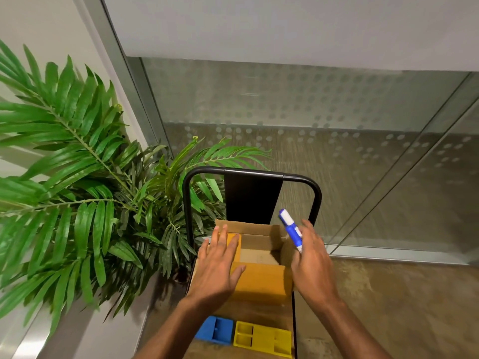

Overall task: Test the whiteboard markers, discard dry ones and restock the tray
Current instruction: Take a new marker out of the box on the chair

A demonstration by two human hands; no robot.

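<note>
Over the open box (261,281) at the cart's (259,314) far end, the right hand (311,257) grips the marker (291,230), the left hand (217,265) lies flat-fingered on a flap; likely discarding or fetching stock, so next it must clear the rim.

Wooden cart top (261,313) carrying an open cardboard box (261,281) at its far edge, with a blue tray (215,330) and a yellow tray (263,338) side by side near its near edge.
</note>
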